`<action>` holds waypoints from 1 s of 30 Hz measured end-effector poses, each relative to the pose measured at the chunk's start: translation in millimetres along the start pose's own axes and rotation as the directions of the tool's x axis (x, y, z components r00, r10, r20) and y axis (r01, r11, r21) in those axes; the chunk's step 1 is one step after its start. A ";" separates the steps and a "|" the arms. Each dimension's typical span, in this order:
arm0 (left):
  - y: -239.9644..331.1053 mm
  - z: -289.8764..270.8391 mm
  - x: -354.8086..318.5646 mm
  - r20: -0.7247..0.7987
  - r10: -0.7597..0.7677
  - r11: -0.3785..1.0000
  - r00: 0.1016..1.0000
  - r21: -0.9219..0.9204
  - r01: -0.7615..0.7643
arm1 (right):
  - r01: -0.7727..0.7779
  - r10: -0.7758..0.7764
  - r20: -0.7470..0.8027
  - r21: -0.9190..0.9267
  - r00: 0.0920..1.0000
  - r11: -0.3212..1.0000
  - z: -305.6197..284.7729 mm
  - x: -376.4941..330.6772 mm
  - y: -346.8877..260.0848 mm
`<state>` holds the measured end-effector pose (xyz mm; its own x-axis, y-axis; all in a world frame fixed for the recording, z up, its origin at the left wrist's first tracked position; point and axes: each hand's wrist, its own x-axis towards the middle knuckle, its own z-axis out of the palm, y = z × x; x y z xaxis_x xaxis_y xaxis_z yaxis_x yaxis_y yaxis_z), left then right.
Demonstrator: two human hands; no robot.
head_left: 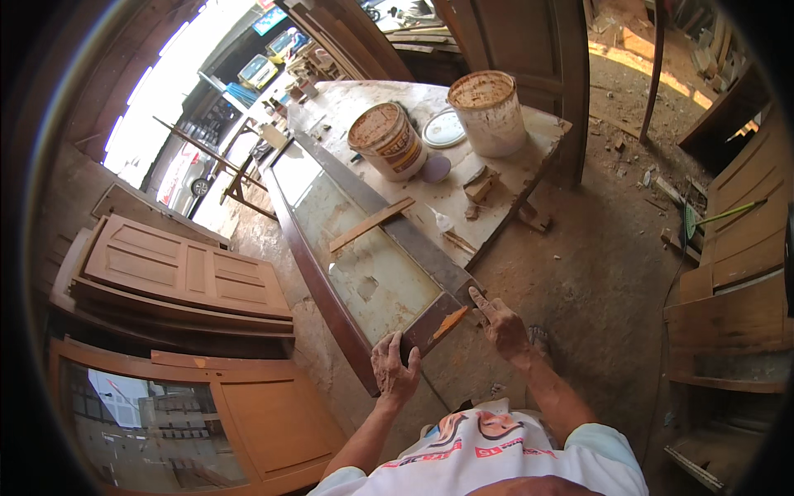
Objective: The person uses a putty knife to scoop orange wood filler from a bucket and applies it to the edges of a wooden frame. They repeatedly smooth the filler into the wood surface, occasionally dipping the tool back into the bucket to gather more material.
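A long dark brown wooden frame with glass panes [337, 326] lies across a worktable [529, 178], its near end sticking out toward me. My left hand [394, 369] rests on the near left corner, fingers laid over the wood and thumb apart. At the near right corner is my right hand [502, 328], index finger stretched along the frame and the other fingers curled under. What those curled fingers hold, if anything, is hidden. Between both hands, an orange-brown patch [451, 322] marks the end rail. A loose wooden strip [372, 224] lies across the frame.
Two stained buckets [387, 142] [490, 116], a white lid [444, 129], wood blocks [480, 185] and a small white bottle [442, 220] stand on the table. Wooden door panels [186, 277] are stacked at left. More wooden panels [728, 322] stand at right.
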<state>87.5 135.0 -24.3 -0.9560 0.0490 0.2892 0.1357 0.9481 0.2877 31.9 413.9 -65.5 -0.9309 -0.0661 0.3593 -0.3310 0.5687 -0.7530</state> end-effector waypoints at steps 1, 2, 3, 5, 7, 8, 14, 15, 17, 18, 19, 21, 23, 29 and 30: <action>-0.4 8.6 6.6 -0.020 0.015 1.000 1.000 -0.027 -0.016 | 0.013 -0.013 -0.002 -0.021 1.000 1.000 -4.2 5.1 4.2; -0.5 8.7 -1.0 -0.016 0.009 0.999 1.000 -0.040 -0.010 | 0.009 -0.008 0.021 -0.024 1.000 1.000 -4.4 -0.9 3.6; -0.9 8.6 -3.1 -0.010 0.005 0.999 1.000 -0.049 -0.005 | 0.004 -0.003 0.042 -0.023 0.999 1.000 -5.5 -2.1 3.1; -2.3 8.8 -0.4 -0.014 -0.011 0.998 1.000 -0.063 0.010 | 0.043 -0.043 0.025 -0.023 0.999 0.999 -4.3 -2.7 6.4; -3.6 5.6 -2.4 -0.014 -0.022 0.998 1.000 -0.057 0.022 | 0.007 -0.005 0.070 -0.027 0.997 1.000 -8.6 -9.7 4.9; -5.2 1.5 -2.5 -0.044 -0.012 0.999 0.999 -0.036 0.010 | 0.063 -0.063 0.031 -0.007 0.998 0.998 -7.5 -4.8 9.1; 8.4 7.4 4.0 -0.059 0.020 0.997 0.998 -0.074 -0.024 | -0.447 0.444 0.437 -0.102 0.782 0.889 -12.5 -137.2 94.9; 2.3 6.3 -4.3 -0.066 0.011 0.998 0.998 -0.055 -0.015 | -0.475 0.475 0.409 -0.108 0.780 0.873 -30.9 -131.4 79.8; -4.8 21.7 -8.3 -0.079 0.031 0.999 0.996 -0.014 -0.032 | -0.340 0.336 0.228 -0.020 0.914 0.940 -43.8 -140.2 72.3; -1.6 15.0 -6.6 -0.056 0.025 1.000 0.998 -0.002 -0.025 | -0.376 0.360 0.192 0.054 0.913 0.925 -51.7 -141.3 51.0; 2.7 13.4 -3.4 -0.068 0.033 0.999 0.997 0.004 -0.033 | -0.378 0.363 0.129 0.124 0.923 0.917 -62.0 -119.4 40.0; 0.6 11.4 -3.6 -0.047 0.029 0.999 0.998 -0.015 -0.029 | -0.464 0.447 0.131 0.172 0.885 0.869 -74.7 -86.0 7.6; -5.5 4.9 -6.3 -0.069 0.036 0.999 0.997 -0.026 -0.038 | -0.454 0.431 0.140 0.293 0.891 0.842 -76.0 -55.9 -18.1; -5.1 11.8 -1.7 -0.050 0.049 0.998 0.998 -0.032 -0.050 | -0.350 0.354 0.061 0.369 0.933 0.861 -67.7 -12.6 -19.1; -5.6 12.2 -1.0 -0.047 0.049 0.998 0.998 -0.030 -0.050 | -0.347 0.357 0.042 0.365 0.933 0.864 -65.3 -8.3 -15.9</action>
<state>84.5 133.5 -37.3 -0.9350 0.0808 0.3453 0.1914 0.9347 0.2996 55.0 458.9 -20.5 -0.9934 0.1064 0.0436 -0.0198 0.2154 -0.9763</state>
